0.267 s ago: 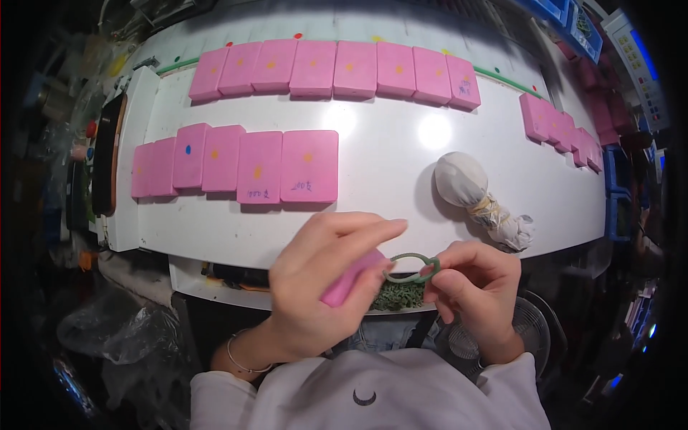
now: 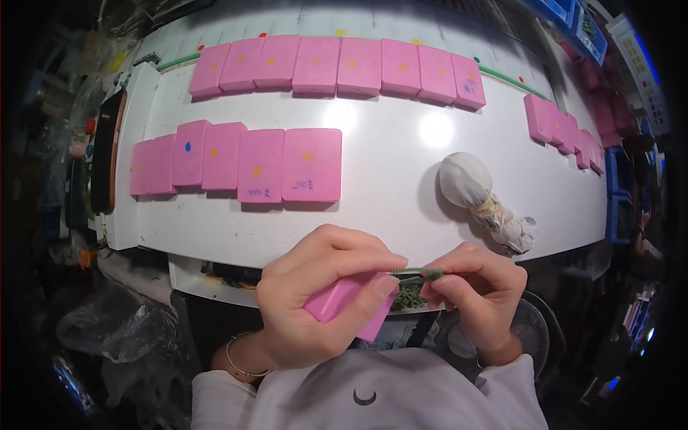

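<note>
My left hand [image 2: 322, 294] is wrapped round a pink rubber mould [image 2: 378, 322], a small block whose ends show between thumb and fingers. A thin green ring-shaped piece [image 2: 428, 274], probably wax, is pinched between the thumb and fingers of my right hand [image 2: 479, 287]. The piece is turned nearly edge-on, and its left end reaches the left fingertips; whether they grip it too is hard to tell. Below the hands, small green pieces [image 2: 408, 298] lie in an open drawer, partly covered by my fingers.
Pink moulds stand in a back row [image 2: 315, 66], a left row [image 2: 259, 166] and a right group [image 2: 552, 127] on the white table [image 2: 387, 172]. A tied white cloth pouch [image 2: 466, 180] lies right of centre. A clear plastic bag [image 2: 115, 330] hangs at the lower left.
The green ring has tipped from an open loop to nearly edge-on. My left hand has turned and lowered slightly, showing more of the pink mould. The right hand has barely moved.
</note>
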Demonstrator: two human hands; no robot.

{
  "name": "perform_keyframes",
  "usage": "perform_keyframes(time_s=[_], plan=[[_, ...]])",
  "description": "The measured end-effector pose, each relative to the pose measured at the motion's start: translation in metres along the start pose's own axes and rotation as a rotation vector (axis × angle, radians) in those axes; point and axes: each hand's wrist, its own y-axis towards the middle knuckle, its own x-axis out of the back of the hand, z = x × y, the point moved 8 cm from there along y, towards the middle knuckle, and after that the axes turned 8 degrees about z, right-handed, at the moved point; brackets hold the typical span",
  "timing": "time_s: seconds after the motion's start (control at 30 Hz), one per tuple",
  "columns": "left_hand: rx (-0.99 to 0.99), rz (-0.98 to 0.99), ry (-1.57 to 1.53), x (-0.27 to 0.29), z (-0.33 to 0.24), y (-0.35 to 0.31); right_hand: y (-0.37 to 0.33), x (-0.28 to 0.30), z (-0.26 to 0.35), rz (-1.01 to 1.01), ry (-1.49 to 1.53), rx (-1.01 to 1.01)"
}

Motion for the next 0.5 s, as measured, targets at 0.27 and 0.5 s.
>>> perform_keyframes(time_s=[0.27, 0.5], plan=[[0.023, -0.033, 0.059, 0.002, 0.002, -0.003, -0.003, 0.002, -0.001, 0.048, -0.256, 0.083], [0.098, -0.360, 0.017, 0.052, 0.012, -0.007, -0.007, -0.016, -0.017, 0.479, -0.754, -0.103]])
